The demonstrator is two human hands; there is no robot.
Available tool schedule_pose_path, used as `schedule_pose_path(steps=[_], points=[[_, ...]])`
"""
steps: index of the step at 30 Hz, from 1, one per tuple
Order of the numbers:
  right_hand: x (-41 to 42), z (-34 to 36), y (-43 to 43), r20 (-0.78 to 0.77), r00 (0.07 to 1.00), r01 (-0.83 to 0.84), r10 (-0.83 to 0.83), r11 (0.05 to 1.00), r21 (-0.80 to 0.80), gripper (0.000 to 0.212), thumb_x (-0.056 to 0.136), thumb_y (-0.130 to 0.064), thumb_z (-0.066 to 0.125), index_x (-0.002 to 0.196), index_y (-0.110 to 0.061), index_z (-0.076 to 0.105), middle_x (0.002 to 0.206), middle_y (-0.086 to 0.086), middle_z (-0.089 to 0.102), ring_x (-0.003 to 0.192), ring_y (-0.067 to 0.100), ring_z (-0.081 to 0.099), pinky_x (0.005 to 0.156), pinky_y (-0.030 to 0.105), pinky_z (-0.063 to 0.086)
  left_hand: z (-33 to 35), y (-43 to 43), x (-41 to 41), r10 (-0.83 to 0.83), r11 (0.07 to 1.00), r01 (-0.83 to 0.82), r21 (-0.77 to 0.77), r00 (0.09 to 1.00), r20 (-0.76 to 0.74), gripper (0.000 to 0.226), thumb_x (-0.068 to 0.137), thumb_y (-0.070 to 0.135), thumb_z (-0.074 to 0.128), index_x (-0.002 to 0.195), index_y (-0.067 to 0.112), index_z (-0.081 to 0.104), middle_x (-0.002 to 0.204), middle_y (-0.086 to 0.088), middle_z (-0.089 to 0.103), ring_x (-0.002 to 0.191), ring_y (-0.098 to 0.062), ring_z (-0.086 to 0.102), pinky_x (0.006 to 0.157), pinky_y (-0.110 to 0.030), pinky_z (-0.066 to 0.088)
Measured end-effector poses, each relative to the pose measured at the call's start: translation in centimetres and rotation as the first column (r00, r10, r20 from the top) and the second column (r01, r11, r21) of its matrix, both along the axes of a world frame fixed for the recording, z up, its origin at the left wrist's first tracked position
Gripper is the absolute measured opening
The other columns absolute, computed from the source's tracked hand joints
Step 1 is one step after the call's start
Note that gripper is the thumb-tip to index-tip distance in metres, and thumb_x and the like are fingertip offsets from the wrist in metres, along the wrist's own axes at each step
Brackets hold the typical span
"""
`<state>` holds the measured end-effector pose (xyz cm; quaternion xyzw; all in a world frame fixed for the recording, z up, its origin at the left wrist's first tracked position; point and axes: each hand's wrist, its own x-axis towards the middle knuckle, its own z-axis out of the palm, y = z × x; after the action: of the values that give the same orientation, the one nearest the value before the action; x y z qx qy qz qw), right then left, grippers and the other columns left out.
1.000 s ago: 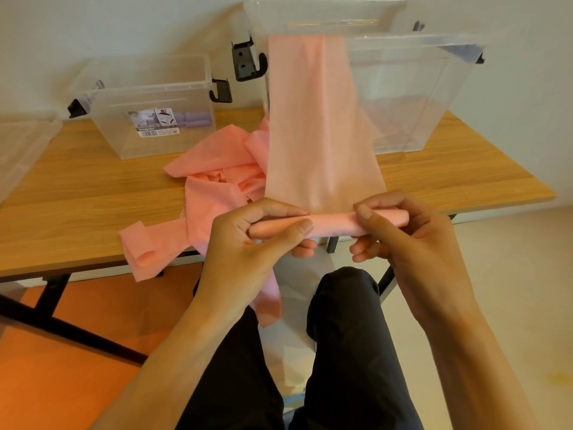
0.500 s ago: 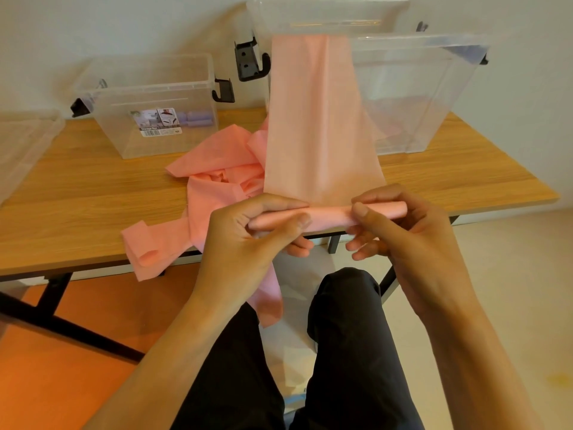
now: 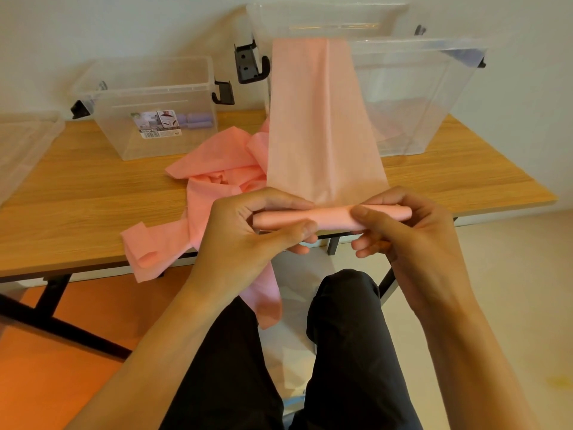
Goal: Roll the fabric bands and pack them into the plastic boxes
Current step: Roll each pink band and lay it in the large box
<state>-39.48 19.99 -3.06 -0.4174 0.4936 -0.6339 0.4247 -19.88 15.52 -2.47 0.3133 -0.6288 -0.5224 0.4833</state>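
Nearest are the person's knees in dark, matte trousers (image 3: 344, 342). Just above them, in the air off the table's near edge, the left hand (image 3: 245, 240) and right hand (image 3: 412, 240) each curl thumb and fingers round a tight, smooth pink roll (image 3: 333, 216), a slim cylinder lying level between them. From the roll's top the unrolled band (image 3: 319, 125) rises as a flat, thin, faintly woven strip with one long crease and drapes over the front rim of the large box (image 3: 434, 97). To its left, a crumpled heap (image 3: 217, 178) of the same pink fabric lies near the middle of the wood-grain table (image 3: 77, 197), with loose tails spilling over the near edge. Farther back, toward the far left corner, stands the small box (image 3: 124, 141), clear and rectangular with black latches, a paper label (image 3: 158, 124) on its front and pale lilac rolls (image 3: 200, 121) inside. The large box, also clear plastic, stands at the far edge, right of centre.
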Motion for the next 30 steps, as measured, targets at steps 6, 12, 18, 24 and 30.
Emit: schedule_pose_path(steps=[6, 12, 18, 24, 30], points=[[0.10, -0.08, -0.35, -0.068, 0.992, -0.107, 0.107, 0.994, 0.009, 0.027, 0.076, -0.012, 0.077, 0.102, -0.008, 0.071, 0.094, 0.012, 0.076, 0.078, 0.031, 0.075, 0.059, 0.031, 0.061, 0.05, 0.55, -0.06, 0.136, 0.989, -0.137, -0.061, 0.991, -0.021, 0.018, 0.077, -0.001, 0.078, 0.093, 0.005, 0.074, 0.072, -0.003, 0.075, 0.058, -0.019, 0.072, 0.055, -0.023, 0.057], [0.49, -0.37, -0.24, -0.051, 0.997, -0.060, 0.058, 0.997, -0.041, 0.021, 0.073, -0.016, 0.077, 0.089, -0.003, 0.072, 0.079, 0.012, 0.074, 0.064, 0.025, 0.071, 0.056, 0.028, 0.058, 0.06, 0.52, 0.38, 0.087, 0.996, -0.087, -0.004, 0.996, -0.014, 0.025, 0.074, -0.002, 0.079, 0.097, 0.002, 0.071, 0.078, -0.006, 0.076, 0.064, -0.023, 0.074, 0.057, -0.026, 0.059], [0.08, 0.11, -0.01, -0.071, 0.997, -0.037, 0.034, 0.998, -0.043, 0.024, 0.075, -0.023, 0.076, 0.093, -0.007, 0.073, 0.076, 0.013, 0.073, 0.054, 0.026, 0.068, 0.055, 0.036, 0.058, 0.08, 0.33, 0.06, 0.047, 0.999, -0.047, -0.013, 0.999, -0.006, 0.018, 0.078, 0.000, 0.076, 0.095, 0.003, 0.072, 0.076, -0.005, 0.075, 0.060, -0.024, 0.073, 0.055, -0.026, 0.058], [-0.04, 0.28, -0.05, -0.116, 0.991, -0.065, 0.061, 0.997, -0.037, 0.028, 0.073, -0.024, 0.079, 0.095, -0.008, 0.072, 0.081, 0.012, 0.073, 0.064, 0.029, 0.071, 0.068, 0.057, 0.055, 0.42, 0.48, 0.08, 0.073, 0.997, -0.073, 0.008, 0.997, -0.013, 0.019, 0.076, 0.009, 0.076, 0.094, 0.005, 0.072, 0.075, -0.008, 0.076, 0.056, -0.024, 0.072, 0.051, -0.026, 0.056], [-0.09, 0.44, -0.13, -0.104, 0.993, -0.064, 0.062, 0.998, -0.017, 0.030, 0.074, -0.027, 0.077, 0.089, -0.002, 0.072, 0.070, 0.018, 0.070, 0.053, 0.026, 0.066, 0.056, 0.036, 0.058, 0.20, 0.36, 0.50, 0.054, 0.998, -0.053, -0.029, 0.998, 0.029, 0.027, 0.078, 0.001, 0.077, 0.105, 0.007, 0.074, 0.088, -0.003, 0.078, 0.067, -0.024, 0.076, 0.056, -0.027, 0.058]])
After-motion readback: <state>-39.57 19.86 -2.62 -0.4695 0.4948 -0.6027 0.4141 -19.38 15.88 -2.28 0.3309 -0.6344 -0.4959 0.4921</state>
